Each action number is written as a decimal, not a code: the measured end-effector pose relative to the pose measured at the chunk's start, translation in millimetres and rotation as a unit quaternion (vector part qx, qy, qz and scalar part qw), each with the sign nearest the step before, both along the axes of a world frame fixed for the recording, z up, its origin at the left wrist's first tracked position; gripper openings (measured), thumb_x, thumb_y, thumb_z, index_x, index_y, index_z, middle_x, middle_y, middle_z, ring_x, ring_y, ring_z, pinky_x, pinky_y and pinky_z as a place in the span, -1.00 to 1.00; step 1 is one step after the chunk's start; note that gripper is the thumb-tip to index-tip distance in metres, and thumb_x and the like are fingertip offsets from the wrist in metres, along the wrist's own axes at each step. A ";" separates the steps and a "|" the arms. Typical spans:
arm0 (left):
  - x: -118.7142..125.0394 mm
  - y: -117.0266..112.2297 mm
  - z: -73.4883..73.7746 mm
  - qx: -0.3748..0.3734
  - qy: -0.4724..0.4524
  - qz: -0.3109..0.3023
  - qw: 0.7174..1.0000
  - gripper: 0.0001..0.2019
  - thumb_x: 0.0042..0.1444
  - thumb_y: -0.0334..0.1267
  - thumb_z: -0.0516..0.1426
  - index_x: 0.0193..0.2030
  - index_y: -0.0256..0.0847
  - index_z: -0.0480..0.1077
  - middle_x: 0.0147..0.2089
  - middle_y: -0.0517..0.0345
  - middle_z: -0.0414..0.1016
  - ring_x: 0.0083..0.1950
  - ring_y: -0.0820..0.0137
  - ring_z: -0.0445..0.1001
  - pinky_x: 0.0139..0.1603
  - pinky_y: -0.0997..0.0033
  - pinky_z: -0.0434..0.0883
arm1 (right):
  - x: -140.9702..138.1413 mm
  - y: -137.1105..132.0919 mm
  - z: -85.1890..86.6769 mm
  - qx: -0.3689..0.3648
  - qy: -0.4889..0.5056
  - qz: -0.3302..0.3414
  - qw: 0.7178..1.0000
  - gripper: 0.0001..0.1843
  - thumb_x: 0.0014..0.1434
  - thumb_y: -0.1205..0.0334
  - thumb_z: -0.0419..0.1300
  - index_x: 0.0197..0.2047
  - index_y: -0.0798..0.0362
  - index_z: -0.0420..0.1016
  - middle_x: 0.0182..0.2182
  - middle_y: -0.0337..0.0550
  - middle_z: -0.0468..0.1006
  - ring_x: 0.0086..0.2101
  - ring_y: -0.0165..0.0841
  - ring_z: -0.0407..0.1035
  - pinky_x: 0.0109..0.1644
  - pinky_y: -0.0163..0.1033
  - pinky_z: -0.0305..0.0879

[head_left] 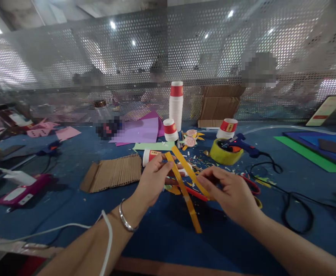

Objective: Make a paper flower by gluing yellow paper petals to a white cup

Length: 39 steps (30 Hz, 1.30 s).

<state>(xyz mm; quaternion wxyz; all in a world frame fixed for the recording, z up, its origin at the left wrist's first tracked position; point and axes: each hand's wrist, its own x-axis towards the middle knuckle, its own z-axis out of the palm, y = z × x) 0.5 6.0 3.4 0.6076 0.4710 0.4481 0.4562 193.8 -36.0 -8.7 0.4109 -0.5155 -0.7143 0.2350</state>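
Between the thumb and fingers of my left hand (154, 178) is the upper end of a yellow paper strip (187, 197), which slants down to the right. My right hand (228, 193) pinches a second yellow paper strip (186, 163) by its lower part, with the free end pointing up and left. The two strips run side by side, close together. Below them on the table lie red-handled scissors (197, 194), partly hidden by the strips and my right hand. Paper scraps are scattered beyond my hands, and a paper cup (149, 156) lies on its side behind my left hand.
A stack of paper cups (176, 109) stands at the back. A glue gun (244, 145) rests on a yellow tape roll (227, 153), its black cord (288, 195) looping right. Corrugated cardboard (116, 172) and a purple power strip (25, 191) lie left. A white cable (108, 237) crosses my left forearm.
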 end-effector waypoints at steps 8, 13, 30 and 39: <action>9.2 -10.7 -1.7 -0.002 -0.067 0.009 0.998 -0.82 0.16 -0.29 0.12 -0.09 -0.20 0.36 -0.22 0.03 0.63 -0.26 0.30 0.62 -0.37 0.40 0.48 | -11.9 0.8 -10.6 -0.051 0.030 0.008 0.998 -0.70 0.31 0.03 0.12 -0.37 0.02 0.49 -0.50 -0.22 0.50 -0.48 -0.37 0.34 -0.40 -0.29 0.26; 13.4 -9.4 -8.1 0.000 -0.119 0.053 0.991 -0.82 0.19 -0.31 0.09 -0.06 -0.20 0.34 -0.23 0.07 0.60 -0.21 0.31 0.62 -0.23 0.35 0.50 | -11.7 3.1 -13.4 -0.129 0.080 0.029 0.988 -0.66 0.29 -0.05 0.14 -0.35 0.03 0.47 -0.55 -0.28 0.39 -0.56 -0.42 0.27 -0.47 -0.31 0.23; 20.3 -12.7 -4.0 -0.080 -0.178 0.078 0.978 -0.76 0.16 -0.39 0.02 -0.06 -0.28 0.41 -0.27 0.00 0.64 -0.22 0.26 0.65 -0.13 0.28 0.52 | -15.2 5.2 -17.9 -0.243 0.154 0.107 0.952 -0.63 0.27 -0.11 0.16 -0.37 0.02 0.32 -0.61 -0.39 0.28 -0.65 -0.50 0.16 -0.59 -0.38 0.07; 20.5 -16.6 -10.4 -0.046 -0.186 0.051 0.980 -0.84 0.22 -0.31 0.15 -0.10 -0.28 0.48 -0.21 -0.03 0.66 -0.14 0.26 0.65 0.00 0.24 0.51 | -17.1 4.5 -18.0 -0.243 0.165 0.103 0.950 -0.63 0.28 -0.09 0.15 -0.41 -0.01 0.26 -0.65 -0.42 0.24 -0.68 -0.51 0.10 -0.62 -0.39 0.00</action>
